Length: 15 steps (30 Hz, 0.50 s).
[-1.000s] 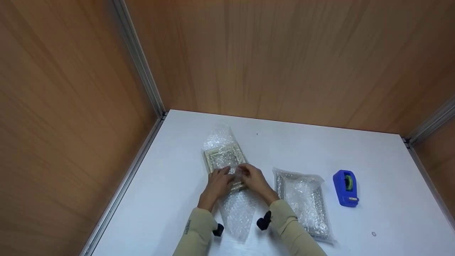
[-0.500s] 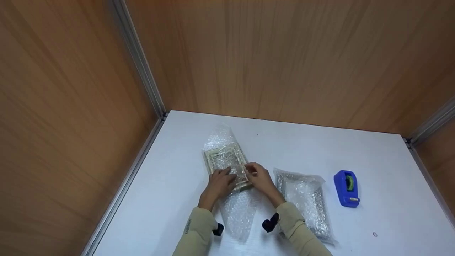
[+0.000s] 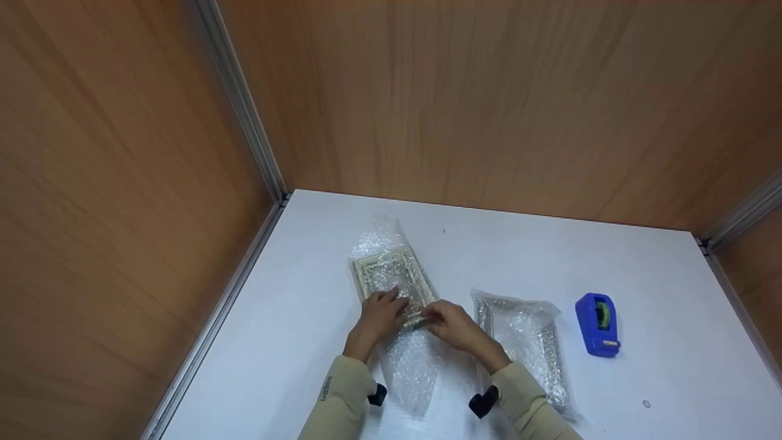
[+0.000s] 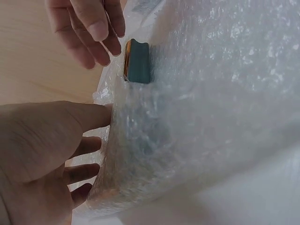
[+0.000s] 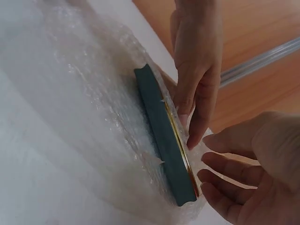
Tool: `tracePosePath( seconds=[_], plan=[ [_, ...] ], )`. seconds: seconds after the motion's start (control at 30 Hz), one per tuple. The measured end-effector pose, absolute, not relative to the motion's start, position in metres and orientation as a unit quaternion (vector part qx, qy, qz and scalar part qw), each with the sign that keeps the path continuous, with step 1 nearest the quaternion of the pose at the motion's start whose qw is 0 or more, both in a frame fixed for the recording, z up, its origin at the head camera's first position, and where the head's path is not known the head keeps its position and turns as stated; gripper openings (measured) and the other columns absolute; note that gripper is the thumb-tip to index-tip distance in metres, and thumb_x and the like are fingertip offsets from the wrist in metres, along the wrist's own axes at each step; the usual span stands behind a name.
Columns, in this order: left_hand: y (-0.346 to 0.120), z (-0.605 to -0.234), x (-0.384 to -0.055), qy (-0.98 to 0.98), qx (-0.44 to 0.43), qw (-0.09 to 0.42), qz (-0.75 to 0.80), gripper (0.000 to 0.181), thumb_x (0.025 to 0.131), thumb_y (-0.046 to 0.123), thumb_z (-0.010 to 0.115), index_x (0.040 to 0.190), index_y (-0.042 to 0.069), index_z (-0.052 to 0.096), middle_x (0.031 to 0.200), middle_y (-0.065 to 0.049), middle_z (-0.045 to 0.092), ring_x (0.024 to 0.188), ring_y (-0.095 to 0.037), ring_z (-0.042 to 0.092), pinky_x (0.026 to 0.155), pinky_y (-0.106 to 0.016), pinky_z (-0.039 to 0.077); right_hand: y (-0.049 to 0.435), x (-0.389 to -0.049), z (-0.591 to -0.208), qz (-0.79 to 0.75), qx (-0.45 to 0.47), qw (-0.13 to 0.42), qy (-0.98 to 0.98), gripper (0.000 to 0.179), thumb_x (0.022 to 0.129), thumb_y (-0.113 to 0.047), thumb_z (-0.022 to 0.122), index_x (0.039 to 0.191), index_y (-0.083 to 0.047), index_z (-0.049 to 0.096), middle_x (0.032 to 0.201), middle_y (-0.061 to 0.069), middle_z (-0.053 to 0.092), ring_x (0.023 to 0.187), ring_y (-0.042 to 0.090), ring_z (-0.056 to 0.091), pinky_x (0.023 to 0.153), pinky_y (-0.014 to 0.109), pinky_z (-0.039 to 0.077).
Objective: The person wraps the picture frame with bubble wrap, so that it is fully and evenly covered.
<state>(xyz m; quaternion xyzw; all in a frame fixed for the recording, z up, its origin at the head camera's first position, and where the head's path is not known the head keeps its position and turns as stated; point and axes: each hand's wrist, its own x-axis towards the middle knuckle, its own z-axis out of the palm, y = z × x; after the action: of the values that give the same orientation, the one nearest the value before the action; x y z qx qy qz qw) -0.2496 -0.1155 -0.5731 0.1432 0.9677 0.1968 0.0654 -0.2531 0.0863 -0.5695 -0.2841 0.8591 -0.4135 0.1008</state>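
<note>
A cream picture frame (image 3: 371,269) lies tilted on the white table, covered by bubble wrap (image 3: 408,373) that extends beyond its far and near ends. My left hand (image 3: 380,315) rests on the lower left of the wrapped frame, its fingers spread over the wrap. At the lower right corner is my right hand (image 3: 457,327), fingers gently bent with their tips along the edge. In the right wrist view, the frame's teal side (image 5: 164,136) with a gold line shows at the opening of the wrap. Both hands' fingertips sit close along that edge.
Right of my right forearm lies another bubble-wrapped frame (image 3: 519,336). A blue tape dispenser (image 3: 597,324) with a green roll stands farther right. A small ring-shaped bit (image 3: 646,404) lies near the front. Wooden panels (image 3: 476,104) rise behind the table and at its sides.
My right hand has moved from the middle of the wrapped frame rightward, then down its right edge to the lower corner. My left hand has stayed in nearly the same spot.
</note>
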Motion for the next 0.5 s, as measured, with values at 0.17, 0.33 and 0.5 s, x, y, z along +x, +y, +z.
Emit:
tracePosePath(
  seconds=[0.17,0.33,0.5],
  plan=[
    [-0.116,-0.573,-0.249,0.967,0.140,0.071,0.200,0.038,0.093,0.027,0.054,0.130,0.016,0.053,0.145,-0.011,0.035,0.128,-0.035,0.033,0.106,-0.051,0.024,0.094,-0.244,-0.571,-0.346,-0.312,0.099,0.879,0.030,0.074,0.006,0.061,0.103,-0.001,0.062,0.103,0.012,0.060,0.100,0.030,0.057,0.087,0.045,0.046],
    [-0.116,-0.573,-0.250,0.968,0.143,0.065,0.198,0.038,0.092,0.027,0.055,0.128,0.016,0.054,0.143,-0.012,0.037,0.126,-0.034,0.035,0.105,-0.052,0.025,0.096,-0.238,-0.573,-0.287,-0.342,0.079,0.891,0.036,0.069,0.007,0.066,0.104,0.000,0.060,0.107,0.014,0.058,0.100,0.033,0.054,0.088,0.046,0.044],
    [-0.116,-0.573,-0.250,0.967,0.148,0.066,0.196,0.037,0.092,0.027,0.055,0.128,0.016,0.055,0.144,-0.012,0.037,0.126,-0.034,0.035,0.104,-0.051,0.026,0.096,-0.232,-0.573,-0.240,-0.366,0.070,0.896,0.040,0.064,0.010,0.067,0.102,0.000,0.060,0.109,0.016,0.056,0.099,0.034,0.054,0.087,0.045,0.045]
  ],
)
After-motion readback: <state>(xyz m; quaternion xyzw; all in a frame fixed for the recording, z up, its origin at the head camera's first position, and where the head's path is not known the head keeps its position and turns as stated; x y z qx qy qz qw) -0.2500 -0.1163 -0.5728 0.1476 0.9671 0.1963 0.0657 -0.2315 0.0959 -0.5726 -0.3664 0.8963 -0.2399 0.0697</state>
